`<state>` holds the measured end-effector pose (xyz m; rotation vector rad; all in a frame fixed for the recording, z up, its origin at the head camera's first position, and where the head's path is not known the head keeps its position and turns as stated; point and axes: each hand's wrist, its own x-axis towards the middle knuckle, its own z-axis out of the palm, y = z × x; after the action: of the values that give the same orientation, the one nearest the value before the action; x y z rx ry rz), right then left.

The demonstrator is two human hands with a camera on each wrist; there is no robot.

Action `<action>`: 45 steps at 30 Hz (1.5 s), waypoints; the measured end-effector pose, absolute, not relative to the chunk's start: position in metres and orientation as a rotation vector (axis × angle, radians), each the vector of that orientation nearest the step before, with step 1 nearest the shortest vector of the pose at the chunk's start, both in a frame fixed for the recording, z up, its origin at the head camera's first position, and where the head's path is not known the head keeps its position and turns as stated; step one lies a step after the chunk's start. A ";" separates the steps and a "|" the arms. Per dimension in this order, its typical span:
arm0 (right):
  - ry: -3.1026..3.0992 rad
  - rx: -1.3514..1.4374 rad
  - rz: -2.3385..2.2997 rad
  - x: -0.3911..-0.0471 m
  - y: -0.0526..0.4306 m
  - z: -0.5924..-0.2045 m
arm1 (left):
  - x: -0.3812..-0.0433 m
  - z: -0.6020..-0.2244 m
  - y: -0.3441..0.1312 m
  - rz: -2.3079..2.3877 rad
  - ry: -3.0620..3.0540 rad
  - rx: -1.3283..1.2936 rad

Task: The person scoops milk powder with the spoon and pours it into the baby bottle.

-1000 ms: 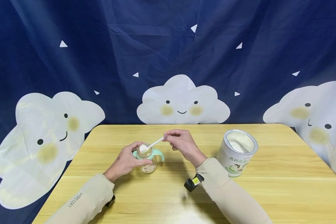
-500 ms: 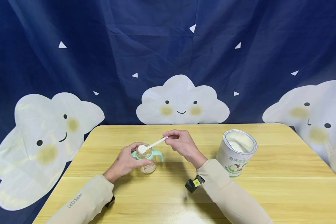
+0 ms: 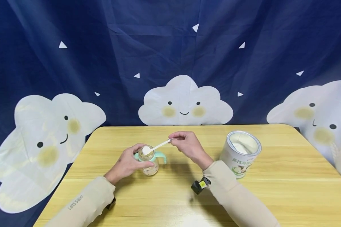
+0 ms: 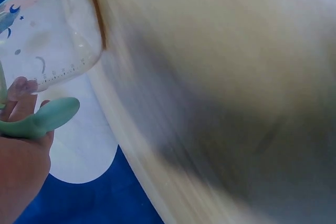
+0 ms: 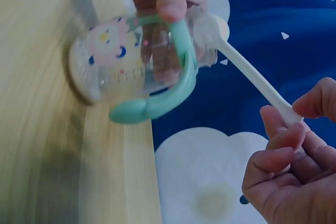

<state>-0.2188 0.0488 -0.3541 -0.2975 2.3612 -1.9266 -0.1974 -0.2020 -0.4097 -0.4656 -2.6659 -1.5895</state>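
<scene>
A clear baby bottle [image 3: 152,170] with mint-green handles stands on the table, its lid off. My left hand [image 3: 128,162] grips it round the collar, thumb in front. With thumb and fingertips my right hand [image 3: 188,145] pinches the end of a white scoop's handle [image 5: 257,80]. The scoop's bowl [image 3: 146,150] is right at the bottle's mouth, overlapping the rim in the head view. White powder [image 4: 81,17] lies in the bottle's base in the left wrist view. One green handle [image 5: 176,100] curves out toward the right hand.
A large white milk powder can [image 3: 239,164] stands uncovered to the right, beyond the right forearm, with white powder inside. The wooden table [image 3: 159,201] reaches back to a dark blue curtain [image 3: 170,47] printed with smiling clouds.
The scoop's bowl shifted slightly left over the bottle's mouth, then back right. My right hand has moved a little to the right; my left hand keeps its hold on the bottle.
</scene>
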 end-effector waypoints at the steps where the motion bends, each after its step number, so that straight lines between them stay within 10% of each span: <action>1: 2.347 -0.292 -1.932 -0.219 0.050 -0.354 | -0.198 -0.409 -0.202 -1.579 -2.671 -0.471; 45: 2.281 -0.213 -2.111 -0.213 0.154 -0.301 | -0.215 -0.337 -0.143 -1.524 -2.714 -0.766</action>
<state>-0.2134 0.1539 -0.3005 -0.2126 2.2806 -2.1108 -0.2152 -0.1427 -0.3373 -0.7661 -2.7138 -1.5240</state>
